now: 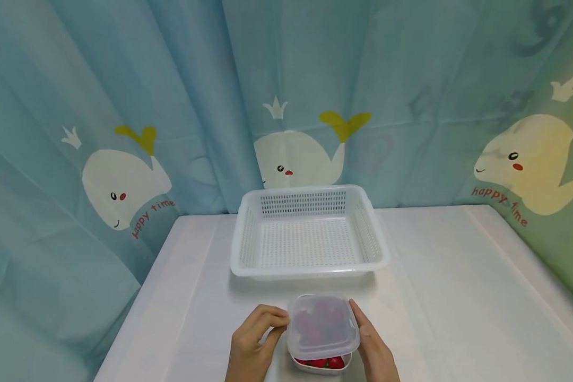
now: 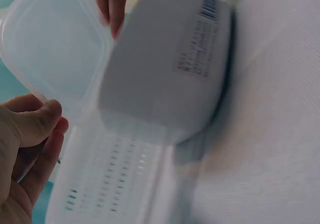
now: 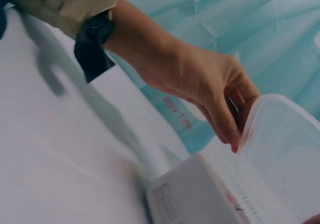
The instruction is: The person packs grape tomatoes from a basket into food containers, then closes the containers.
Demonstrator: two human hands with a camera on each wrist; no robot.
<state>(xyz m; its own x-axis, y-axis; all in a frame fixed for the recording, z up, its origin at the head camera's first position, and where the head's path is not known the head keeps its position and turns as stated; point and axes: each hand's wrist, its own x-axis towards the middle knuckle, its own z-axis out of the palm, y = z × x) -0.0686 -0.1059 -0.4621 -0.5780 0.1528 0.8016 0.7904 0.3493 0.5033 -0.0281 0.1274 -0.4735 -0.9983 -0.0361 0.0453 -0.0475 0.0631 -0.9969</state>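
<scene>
A translucent square lid is tilted over a white square box, whose near side shows red pieces with a little green. My left hand pinches the lid's left edge between thumb and fingers, as the left wrist view also shows at a corner of the lid. On the opposite edge, my right hand holds the lid with thumb and fingers. Printed text and a barcode mark the side of the box. Only a fingertip of the right hand shows in the right wrist view.
Behind the box, a white perforated plastic basket stands at the far side of the white-covered table. A blue-green curtain printed with whales hangs along the back and sides.
</scene>
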